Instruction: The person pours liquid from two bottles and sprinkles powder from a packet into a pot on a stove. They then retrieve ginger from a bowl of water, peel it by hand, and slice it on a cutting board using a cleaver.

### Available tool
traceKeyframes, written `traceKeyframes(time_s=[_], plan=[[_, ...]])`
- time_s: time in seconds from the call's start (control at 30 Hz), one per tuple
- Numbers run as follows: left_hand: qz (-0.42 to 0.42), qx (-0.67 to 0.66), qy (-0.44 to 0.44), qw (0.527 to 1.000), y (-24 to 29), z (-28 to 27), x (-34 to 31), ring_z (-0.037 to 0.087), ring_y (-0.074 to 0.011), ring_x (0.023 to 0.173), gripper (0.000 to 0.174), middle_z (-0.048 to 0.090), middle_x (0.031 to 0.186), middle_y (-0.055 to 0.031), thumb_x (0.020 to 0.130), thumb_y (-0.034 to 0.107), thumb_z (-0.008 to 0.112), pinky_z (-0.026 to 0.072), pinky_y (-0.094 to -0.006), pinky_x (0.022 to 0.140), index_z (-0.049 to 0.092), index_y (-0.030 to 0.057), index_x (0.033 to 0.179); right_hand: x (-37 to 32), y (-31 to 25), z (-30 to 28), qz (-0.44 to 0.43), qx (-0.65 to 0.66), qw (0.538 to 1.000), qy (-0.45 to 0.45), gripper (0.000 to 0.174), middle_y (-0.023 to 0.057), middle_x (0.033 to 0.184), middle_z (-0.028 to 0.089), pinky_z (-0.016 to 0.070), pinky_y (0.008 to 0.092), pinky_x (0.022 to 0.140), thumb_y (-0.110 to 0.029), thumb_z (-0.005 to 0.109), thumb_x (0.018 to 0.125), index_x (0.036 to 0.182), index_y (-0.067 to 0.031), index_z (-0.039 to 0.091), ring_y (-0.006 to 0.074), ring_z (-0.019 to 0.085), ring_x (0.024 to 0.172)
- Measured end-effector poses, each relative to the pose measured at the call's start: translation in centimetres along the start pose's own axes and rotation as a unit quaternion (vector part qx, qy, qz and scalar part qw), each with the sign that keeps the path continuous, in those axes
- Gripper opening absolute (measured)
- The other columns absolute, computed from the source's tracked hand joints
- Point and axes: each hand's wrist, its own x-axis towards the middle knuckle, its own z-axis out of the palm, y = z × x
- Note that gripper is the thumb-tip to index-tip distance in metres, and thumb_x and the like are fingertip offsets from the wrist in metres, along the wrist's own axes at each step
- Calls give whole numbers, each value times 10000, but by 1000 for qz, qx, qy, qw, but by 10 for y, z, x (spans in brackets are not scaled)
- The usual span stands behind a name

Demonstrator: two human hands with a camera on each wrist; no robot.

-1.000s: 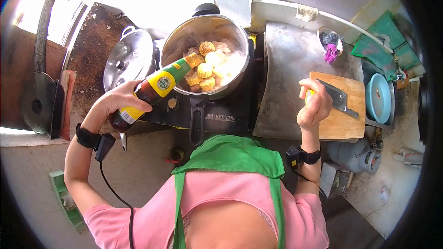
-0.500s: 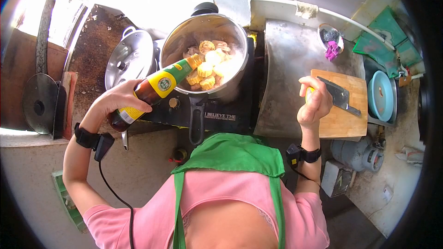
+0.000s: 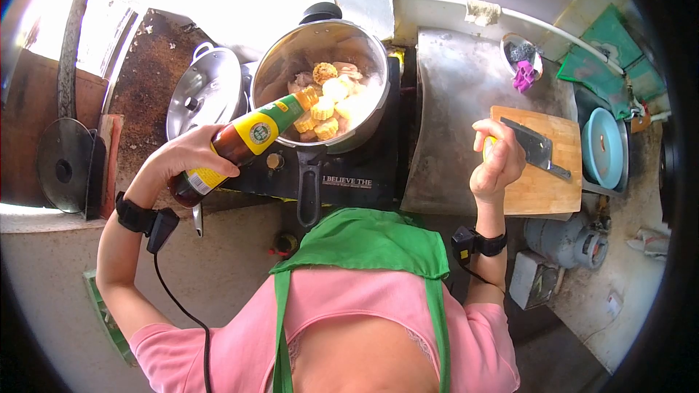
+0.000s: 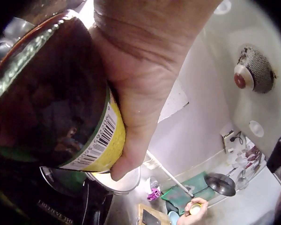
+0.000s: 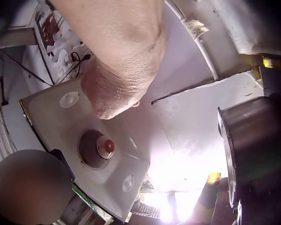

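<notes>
My left hand [image 3: 195, 151] grips a dark sauce bottle [image 3: 234, 147] with a green and yellow label. The bottle tilts, its uncapped neck reaching over the rim of a steel pot [image 3: 271, 58]. Inside the pot lie pieces of corn [image 3: 323, 108] and pale chunks of meat [image 3: 349, 70], with steam over them. In the left wrist view the bottle's base fills the left side, the thumb along its barcode label. My right hand [image 3: 498, 160], raised in front of the cutting board [image 3: 535, 193], pinches a yellow bottle cap [image 4: 195, 209] with curled fingers.
A cleaver [image 3: 535, 147] lies on the board. The pot stands on a black gas stove [image 3: 349, 188], its long handle [image 3: 309, 193] toward me. Left of it is a steel lid [image 3: 211, 91]; at the right, a blue basin [image 3: 601, 149] and a gas cylinder [image 3: 564, 240].
The head view has shifted very slightly. Both hands keep their holds, and the bottle stays tilted over the pot, its base a touch lower and farther left.
</notes>
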Motion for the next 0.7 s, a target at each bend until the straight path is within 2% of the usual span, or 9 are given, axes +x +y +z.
traceKeyframes(time_s=[0.17, 0.43, 0.57, 0.63, 0.7], plan=[[-17, -11, -4, 1000, 6, 0, -3, 565, -162, 783, 593, 618, 897, -70, 577, 283, 768, 452, -278, 733, 565, 14, 1064, 0, 1, -1, 2, 0, 1000, -4, 283, 94, 676, 578, 363, 268, 466, -156, 369, 931, 850, 27, 569, 147, 487, 485], [18, -36, 11, 999, 6, 4, 2, 550, -143, 779, 581, 610, 900, -48, 579, 264, 765, 451, -269, 740, 570, 14, 1065, -3, 4, 1, 20, 18, 1000, 1, 286, 82, 622, 543, 357, 268, 452, -155, 371, 932, 844, 20, 579, 148, 484, 481], [9, -35, 7, 999, 1, 7, 7, 543, -134, 791, 576, 607, 915, -41, 589, 245, 764, 446, -265, 749, 568, 11, 1078, -1, 2, -1, 23, 2, 1000, -3, 287, 78, 616, 540, 358, 268, 451, -154, 373, 931, 836, 17, 584, 146, 483, 479], [35, -41, 20, 998, -1, 9, 10, 540, -129, 804, 569, 604, 921, -36, 600, 228, 765, 442, -261, 754, 566, 8, 1085, -1, 2, -1, 22, -5, 1000, 0, 280, 75, 611, 536, 359, 266, 451, -149, 376, 929, 839, 14, 585, 143, 482, 479], [33, -42, 15, 998, -3, 10, 13, 552, -142, 804, 588, 610, 916, -52, 596, 274, 768, 446, -268, 759, 567, 17, 1086, -1, 2, -2, 22, -3, 1000, 0, 276, 74, 611, 536, 359, 266, 451, -146, 378, 928, 838, 12, 585, 142, 482, 478]])
